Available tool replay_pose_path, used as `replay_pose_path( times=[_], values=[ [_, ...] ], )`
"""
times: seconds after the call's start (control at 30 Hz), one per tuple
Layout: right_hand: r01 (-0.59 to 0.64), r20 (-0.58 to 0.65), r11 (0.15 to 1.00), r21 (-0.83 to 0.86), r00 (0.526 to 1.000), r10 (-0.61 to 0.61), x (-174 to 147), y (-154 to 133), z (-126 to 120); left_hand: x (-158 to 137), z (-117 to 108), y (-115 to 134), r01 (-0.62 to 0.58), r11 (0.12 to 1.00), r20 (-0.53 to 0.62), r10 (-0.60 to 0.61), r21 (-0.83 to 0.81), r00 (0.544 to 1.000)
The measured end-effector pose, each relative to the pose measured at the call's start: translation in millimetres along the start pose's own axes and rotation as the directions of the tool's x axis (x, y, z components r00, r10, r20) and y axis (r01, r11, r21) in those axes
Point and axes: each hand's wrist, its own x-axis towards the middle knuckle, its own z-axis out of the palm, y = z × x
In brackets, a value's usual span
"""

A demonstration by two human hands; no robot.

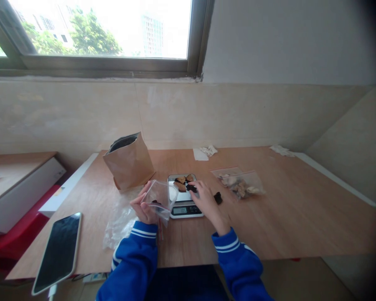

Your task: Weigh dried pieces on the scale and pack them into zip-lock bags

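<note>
My left hand grips a clear zip bag in front of the kitchen scale, with a small dark piece visible inside. Over the scale's plate, my right hand pinches a dark, dried-looking piece. Brown and dark dried slices lie on the plate of the kitchen scale; its display is too small to read. Another dark piece rests on the table, just right of my right hand.
A brown paper bag stands open at the back left. Loose clear plastic bags lie beside my left forearm. Filled zip bags lie right of the scale. A charging phone sits at the left edge; crumpled tissue is at the back.
</note>
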Motion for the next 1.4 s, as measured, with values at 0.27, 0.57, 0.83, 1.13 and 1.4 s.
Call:
replay_pose_path(
  times=[0.27,0.57,0.83,1.13,1.4],
  values=[
    [-0.032,-0.024,0.997,0.073,0.999,0.033,-4,12,5,2,-2,3,0.004,1.000,0.020,-0.004,0.002,1.000],
    [0.077,-0.116,0.893,0.444,0.993,-0.028,17,-76,-30,-3,-6,-5,0.004,1.000,0.041,-0.003,-0.013,0.999],
    [0.078,-0.030,0.987,0.137,0.997,-0.075,37,-31,-7,-1,-6,-3,0.040,0.999,-0.015,-0.040,0.017,0.999],
    [0.172,0.226,0.955,-0.240,0.967,-0.117,40,2,38,2,-5,1,0.117,0.993,-0.081,-0.118,-0.015,0.990],
    [0.042,0.064,0.993,-0.111,0.997,-0.036,45,7,41,0,-5,-2,0.115,0.993,-0.081,-0.118,-0.040,0.990]
  ],
)
